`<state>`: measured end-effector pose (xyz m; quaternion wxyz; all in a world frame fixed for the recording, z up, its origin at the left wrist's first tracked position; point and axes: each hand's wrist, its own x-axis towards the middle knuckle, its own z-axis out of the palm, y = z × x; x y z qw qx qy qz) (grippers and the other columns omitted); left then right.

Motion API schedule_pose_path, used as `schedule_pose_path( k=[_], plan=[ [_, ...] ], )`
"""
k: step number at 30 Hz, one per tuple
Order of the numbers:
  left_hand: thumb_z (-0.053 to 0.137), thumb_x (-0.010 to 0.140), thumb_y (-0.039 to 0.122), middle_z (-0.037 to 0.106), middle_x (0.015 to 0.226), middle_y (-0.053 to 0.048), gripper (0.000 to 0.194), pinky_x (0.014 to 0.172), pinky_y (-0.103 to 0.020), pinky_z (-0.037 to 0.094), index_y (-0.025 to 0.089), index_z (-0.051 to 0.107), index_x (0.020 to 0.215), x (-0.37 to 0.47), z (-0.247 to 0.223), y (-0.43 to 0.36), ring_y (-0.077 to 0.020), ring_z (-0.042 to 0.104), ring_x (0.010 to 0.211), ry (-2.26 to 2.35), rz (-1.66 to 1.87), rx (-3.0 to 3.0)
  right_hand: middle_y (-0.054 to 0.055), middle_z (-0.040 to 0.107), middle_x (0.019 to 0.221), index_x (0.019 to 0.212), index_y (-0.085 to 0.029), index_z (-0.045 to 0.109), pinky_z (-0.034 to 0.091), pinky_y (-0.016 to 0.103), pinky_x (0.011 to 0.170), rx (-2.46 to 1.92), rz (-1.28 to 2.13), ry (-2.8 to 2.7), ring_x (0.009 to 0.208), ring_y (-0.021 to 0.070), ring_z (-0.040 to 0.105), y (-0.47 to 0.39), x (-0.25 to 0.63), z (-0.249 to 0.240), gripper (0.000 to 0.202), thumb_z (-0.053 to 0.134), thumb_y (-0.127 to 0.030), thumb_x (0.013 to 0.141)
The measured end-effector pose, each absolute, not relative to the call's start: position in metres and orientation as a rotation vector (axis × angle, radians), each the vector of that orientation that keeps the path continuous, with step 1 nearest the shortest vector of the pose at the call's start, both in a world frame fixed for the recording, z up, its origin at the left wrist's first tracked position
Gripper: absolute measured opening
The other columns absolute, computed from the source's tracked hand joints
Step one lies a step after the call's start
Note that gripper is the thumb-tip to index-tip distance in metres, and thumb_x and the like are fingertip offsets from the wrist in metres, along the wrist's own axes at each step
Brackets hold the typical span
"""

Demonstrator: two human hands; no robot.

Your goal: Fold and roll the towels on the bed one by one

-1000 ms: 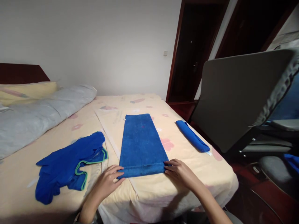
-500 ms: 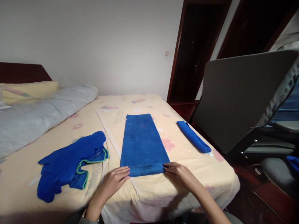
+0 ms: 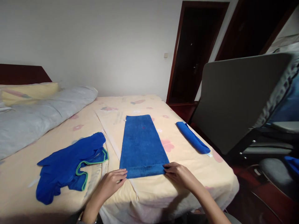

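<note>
One blue towel [image 3: 143,143] — between fingers [image 3: 120,172]

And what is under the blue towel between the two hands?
The blue towel lies on the flowered bedsheet, which shows around it; the part directly beneath is covered and cannot be seen.

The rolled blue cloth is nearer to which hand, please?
Right. The right hand is left of the rolled blue cloth, on its near side; the left hand is farther left.

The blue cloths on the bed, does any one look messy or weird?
Yes, the green-edged blue cloth on the left. It lies crumpled, while the blue towel in the middle is mostly flat and the rolled-up blue cloth on the right looks tidy.
</note>
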<state>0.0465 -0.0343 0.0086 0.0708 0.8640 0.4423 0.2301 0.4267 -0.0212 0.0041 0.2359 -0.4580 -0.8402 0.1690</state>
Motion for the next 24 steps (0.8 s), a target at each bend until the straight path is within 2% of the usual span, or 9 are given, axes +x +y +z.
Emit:
schedule_pose_path(
  k=[3,8,11,14,18,21,24],
  plan=[
    [0.062,0.088,0.017,0.077,0.116,0.000,0.027,0.101,-0.032,0.058,0.027,0.079,0.107,0.045,0.010,-0.036,-0.0211,0.073,0.108,1.355,0.685,2.585,0.006,0.074,0.117,0.099,-0.026,0.080,0.059,0.035,0.088,-1.280,0.378,-2.302,0.099,0.0246,0.072,-0.021,0.426,-0.001,0.024,0.058,-0.021,0.092],
    [0.055,0.082,0.006,0.075,0.122,-0.001,0.043,0.103,-0.037,0.057,0.028,0.076,0.113,0.044,0.005,-0.037,-0.0224,0.071,0.112,1.397,0.683,2.681,0.006,0.074,0.116,0.102,-0.024,0.079,0.059,0.035,0.089,-1.343,0.303,-2.320,0.099,0.0243,0.072,-0.019,0.423,-0.003,0.036,0.053,-0.009,0.084],
    [0.054,0.084,0.007,0.077,0.117,-0.002,0.038,0.100,-0.036,0.058,0.026,0.077,0.109,0.044,0.003,-0.038,-0.0224,0.072,0.108,1.412,0.723,2.693,0.007,0.074,0.113,0.103,-0.023,0.078,0.057,0.036,0.091,-1.343,0.332,-2.299,0.100,0.0241,0.071,-0.021,0.424,0.005,0.037,0.051,-0.009,0.083],
    [0.055,0.086,0.013,0.078,0.112,-0.002,0.031,0.098,-0.031,0.058,0.025,0.076,0.105,0.041,0.004,-0.035,-0.0205,0.074,0.104,1.458,0.758,2.578,0.008,0.075,0.108,0.106,-0.022,0.076,0.055,0.036,0.091,-1.326,0.418,-2.250,0.100,0.0245,0.070,-0.022,0.426,0.015,0.033,0.053,-0.014,0.085],
    [0.053,0.092,0.026,0.079,0.106,-0.002,0.026,0.083,-0.026,0.060,0.027,0.073,0.107,0.037,0.005,-0.015,-0.0182,0.074,0.092,1.526,0.813,2.339,0.008,0.075,0.105,0.108,-0.023,0.074,0.055,0.038,0.085,-1.376,0.520,-2.112,0.095,0.0260,0.070,-0.008,0.427,0.018,0.030,0.051,-0.025,0.090],
    [0.050,0.094,0.040,0.078,0.096,-0.004,0.032,0.074,-0.025,0.058,0.025,0.068,0.116,0.038,0.002,0.010,-0.0175,0.073,0.081,1.623,0.960,2.120,0.008,0.076,0.102,0.116,-0.021,0.070,0.056,0.037,0.080,-1.380,0.639,-1.893,0.088,0.0256,0.071,0.015,0.424,0.011,0.034,0.049,-0.035,0.094],
    [0.051,0.093,0.049,0.074,0.080,-0.002,0.042,0.070,-0.025,0.056,0.020,0.061,0.123,0.040,-0.005,0.029,-0.0174,0.071,0.074,1.671,1.113,1.940,0.009,0.076,0.100,0.119,-0.020,0.066,0.056,0.037,0.080,-1.436,0.689,-1.649,0.089,0.0259,0.072,0.034,0.422,0.002,0.040,0.048,-0.045,0.095]
  ],
)
